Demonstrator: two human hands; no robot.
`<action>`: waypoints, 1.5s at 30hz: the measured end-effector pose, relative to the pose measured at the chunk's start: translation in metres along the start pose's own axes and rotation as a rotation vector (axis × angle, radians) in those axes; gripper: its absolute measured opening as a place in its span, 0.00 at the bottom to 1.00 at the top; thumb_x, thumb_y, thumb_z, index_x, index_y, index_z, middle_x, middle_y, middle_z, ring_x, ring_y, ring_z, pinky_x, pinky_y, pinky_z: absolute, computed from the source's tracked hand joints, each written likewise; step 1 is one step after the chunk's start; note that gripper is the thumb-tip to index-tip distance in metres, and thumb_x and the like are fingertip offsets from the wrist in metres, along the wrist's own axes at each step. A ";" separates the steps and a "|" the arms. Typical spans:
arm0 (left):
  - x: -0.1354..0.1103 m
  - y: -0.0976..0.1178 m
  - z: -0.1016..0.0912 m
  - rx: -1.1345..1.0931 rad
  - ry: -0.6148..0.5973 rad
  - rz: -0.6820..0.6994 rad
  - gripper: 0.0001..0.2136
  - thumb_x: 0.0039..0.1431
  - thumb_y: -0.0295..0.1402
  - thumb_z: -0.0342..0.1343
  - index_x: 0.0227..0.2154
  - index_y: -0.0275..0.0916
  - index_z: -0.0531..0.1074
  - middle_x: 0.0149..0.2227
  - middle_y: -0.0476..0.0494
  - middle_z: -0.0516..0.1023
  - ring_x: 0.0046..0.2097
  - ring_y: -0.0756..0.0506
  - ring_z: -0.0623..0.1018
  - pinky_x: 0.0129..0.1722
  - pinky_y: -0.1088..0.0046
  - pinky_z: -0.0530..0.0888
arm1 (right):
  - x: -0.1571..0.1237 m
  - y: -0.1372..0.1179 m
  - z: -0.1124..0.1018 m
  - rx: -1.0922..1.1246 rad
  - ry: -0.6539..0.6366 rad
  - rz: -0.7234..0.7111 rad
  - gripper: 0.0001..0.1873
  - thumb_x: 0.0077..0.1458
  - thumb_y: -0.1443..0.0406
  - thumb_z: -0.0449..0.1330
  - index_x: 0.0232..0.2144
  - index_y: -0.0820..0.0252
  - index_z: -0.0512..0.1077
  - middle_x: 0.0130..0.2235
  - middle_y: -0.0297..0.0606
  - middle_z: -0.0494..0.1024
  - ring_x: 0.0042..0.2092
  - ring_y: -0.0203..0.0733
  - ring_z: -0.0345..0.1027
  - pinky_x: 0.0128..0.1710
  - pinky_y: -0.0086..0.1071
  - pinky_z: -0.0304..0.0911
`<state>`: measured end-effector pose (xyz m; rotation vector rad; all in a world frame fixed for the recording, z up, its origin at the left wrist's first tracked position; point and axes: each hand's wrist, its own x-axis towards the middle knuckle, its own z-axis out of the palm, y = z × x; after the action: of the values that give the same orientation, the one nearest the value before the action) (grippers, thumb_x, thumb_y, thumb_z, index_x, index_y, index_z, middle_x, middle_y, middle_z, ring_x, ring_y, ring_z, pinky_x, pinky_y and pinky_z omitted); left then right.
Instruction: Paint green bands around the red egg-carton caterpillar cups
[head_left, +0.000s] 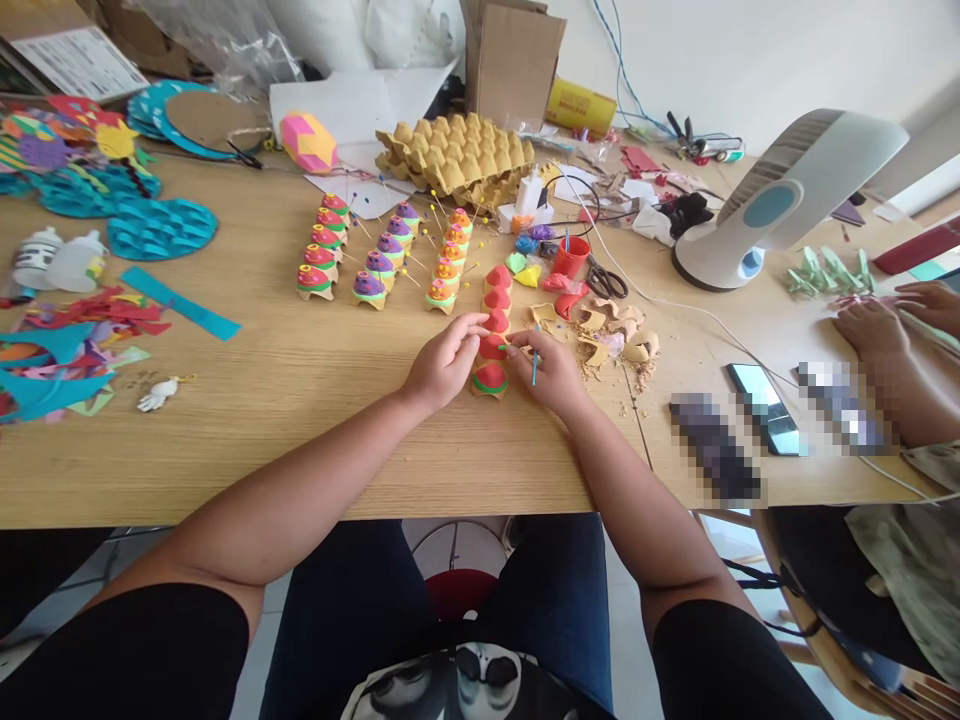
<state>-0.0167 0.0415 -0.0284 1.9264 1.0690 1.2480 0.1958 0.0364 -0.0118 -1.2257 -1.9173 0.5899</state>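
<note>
A strip of egg-carton cups [496, 299] coated in red clay stands upright on the table before me, its nearest cup banded in green. My left hand [444, 368] holds the strip from its left side, fingers and thumb against the middle cups. On the other side, my right hand [553, 372] has a thin blue stick [535, 368] in its fingers. Its fingertips press at a small green clay strip [502, 347] on the second-nearest cup. Three similar decorated egg-carton strips stand beyond: red [321, 250], purple [386, 256] and orange [450, 262], with pins sticking out.
Torn carton scraps [611, 330], scissors [606, 280] and a red cup [571, 257] lie to the right. A white fan [765, 215] stands farther back. Phones [766, 410] lie near another person's hands [874, 325]. Paper cutouts [67, 350] cover the left side; egg trays [457, 155] sit behind.
</note>
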 end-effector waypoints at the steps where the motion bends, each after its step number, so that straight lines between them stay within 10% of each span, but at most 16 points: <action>1: 0.000 0.001 0.000 0.004 -0.005 -0.004 0.17 0.73 0.36 0.48 0.60 0.40 0.70 0.51 0.37 0.84 0.52 0.43 0.82 0.55 0.61 0.76 | 0.000 -0.001 0.000 -0.012 -0.012 0.010 0.15 0.65 0.51 0.61 0.37 0.55 0.77 0.39 0.40 0.83 0.41 0.45 0.74 0.42 0.38 0.65; 30: 0.002 0.030 -0.010 0.134 0.070 0.300 0.11 0.65 0.45 0.64 0.37 0.44 0.83 0.34 0.46 0.82 0.39 0.45 0.77 0.45 0.64 0.74 | -0.006 -0.029 -0.009 0.354 -0.136 0.025 0.29 0.61 0.38 0.59 0.35 0.57 0.77 0.32 0.37 0.79 0.34 0.39 0.69 0.37 0.34 0.66; 37: 0.000 0.029 -0.008 0.154 0.072 0.389 0.09 0.66 0.36 0.63 0.47 0.45 0.81 0.40 0.45 0.82 0.43 0.45 0.78 0.47 0.64 0.75 | -0.005 -0.025 -0.001 0.500 -0.106 0.067 0.27 0.53 0.40 0.68 0.35 0.57 0.76 0.31 0.34 0.77 0.32 0.36 0.66 0.33 0.31 0.64; 45: -0.001 0.028 -0.008 0.144 0.151 0.338 0.13 0.66 0.35 0.63 0.52 0.42 0.78 0.41 0.43 0.82 0.42 0.46 0.77 0.41 0.67 0.75 | -0.007 -0.032 -0.011 0.425 -0.075 0.025 0.35 0.66 0.39 0.53 0.18 0.58 0.67 0.19 0.31 0.69 0.24 0.32 0.60 0.27 0.30 0.60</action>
<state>-0.0158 0.0271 -0.0026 2.2199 0.9548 1.5565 0.1886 0.0159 0.0152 -0.9646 -1.7203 1.0089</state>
